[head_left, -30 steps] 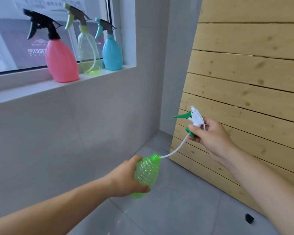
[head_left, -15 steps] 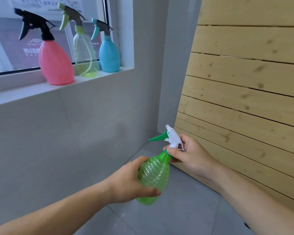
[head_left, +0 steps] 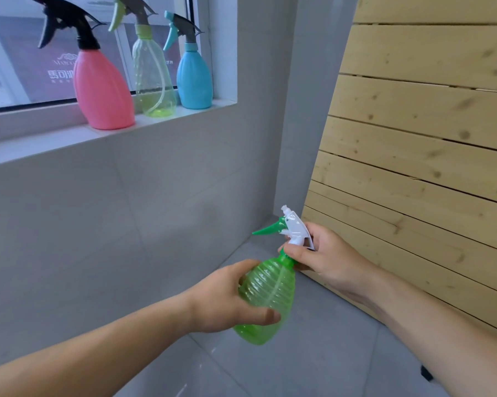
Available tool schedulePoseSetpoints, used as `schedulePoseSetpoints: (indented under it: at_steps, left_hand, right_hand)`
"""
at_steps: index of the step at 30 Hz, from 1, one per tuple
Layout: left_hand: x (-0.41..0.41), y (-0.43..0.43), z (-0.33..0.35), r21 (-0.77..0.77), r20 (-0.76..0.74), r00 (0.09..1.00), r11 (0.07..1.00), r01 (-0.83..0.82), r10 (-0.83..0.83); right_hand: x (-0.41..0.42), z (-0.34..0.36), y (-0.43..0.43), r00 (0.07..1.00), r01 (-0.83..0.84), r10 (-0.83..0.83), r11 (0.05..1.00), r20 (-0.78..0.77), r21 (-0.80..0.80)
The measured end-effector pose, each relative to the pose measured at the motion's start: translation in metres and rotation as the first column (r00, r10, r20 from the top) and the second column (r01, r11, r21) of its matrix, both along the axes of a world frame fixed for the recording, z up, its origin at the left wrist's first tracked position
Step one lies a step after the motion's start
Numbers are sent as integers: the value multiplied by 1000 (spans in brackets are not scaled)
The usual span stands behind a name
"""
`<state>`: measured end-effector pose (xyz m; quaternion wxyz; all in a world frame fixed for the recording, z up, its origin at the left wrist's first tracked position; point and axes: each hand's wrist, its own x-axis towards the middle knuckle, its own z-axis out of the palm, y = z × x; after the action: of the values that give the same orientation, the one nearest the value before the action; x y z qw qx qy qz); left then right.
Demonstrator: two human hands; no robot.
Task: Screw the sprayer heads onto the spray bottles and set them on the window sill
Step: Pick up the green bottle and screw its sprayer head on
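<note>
My left hand [head_left: 230, 299] grips the body of a ribbed green spray bottle [head_left: 267, 299], held tilted in the air above the floor. A white sprayer head with a green trigger [head_left: 291, 227] sits on the bottle's neck, and my right hand [head_left: 324, 256] holds it at the green collar. On the window sill [head_left: 55, 141] at the upper left stand three bottles with heads on: a pink bottle [head_left: 101, 90] with a black head, a clear yellow-green bottle [head_left: 152, 75] and a blue bottle [head_left: 194, 78].
A slatted wooden panel [head_left: 419, 156] leans on the right, close behind my right hand. Grey tiled wall runs below the sill, and grey floor tiles [head_left: 313, 365] lie beneath. A small black object [head_left: 426, 373] lies on the floor at the lower right.
My right hand brought the sprayer head down, feeding its tube into the bottle, and the head now sits on the neck. The view moved closer to the sill.
</note>
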<state>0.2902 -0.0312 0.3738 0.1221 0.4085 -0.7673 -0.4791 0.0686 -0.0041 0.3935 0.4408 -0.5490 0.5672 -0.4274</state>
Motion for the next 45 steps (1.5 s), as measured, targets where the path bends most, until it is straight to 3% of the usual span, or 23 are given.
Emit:
schedulePoseSetpoints:
  at_steps: [9,18,20,22,24,28,32,37,41,45]
  left_hand:
    - [1,-1,1,61,-64,998,998,-8,12]
    - [1,3,0,65,-55,998,998,3,0]
    - [1,2,2,70,-58,998,998,-3,7]
    - [1,0,4,63,-62,998,998,-10,14]
    - [1,-1,5,56,-62,998,998,-10,14]
    - [-2,3,4,52,-50,999,999,11,-9]
    - [0,-1,6,38,-54,999,999,-7,9]
    - [0,2,4,63,-58,998,998,8,-4]
    - [2,-3,5,48,-60,998,999,-2,5]
    - [0,3,6,71,-76,997,997,15,-9]
  right_hand:
    - [-2,2,4,990,-47,48,999,134,-7]
    - [13,-1,1,989,89,-91,996,-116,-23]
    - [13,2,1,998,59,-59,998,-27,-3]
    - [8,7,1,983,-28,25,1000,183,14]
    - [5,11,1,968,-55,50,998,245,13]
    - [11,5,0,1000,16,-17,998,-17,-53]
    - [3,11,3,979,-98,92,995,182,21]
    - [14,2,0,998,28,-30,999,-52,-33]
    - [7,8,1,985,-63,56,997,161,36]
    - [10,6,1,998,-6,7,1000,64,-23]
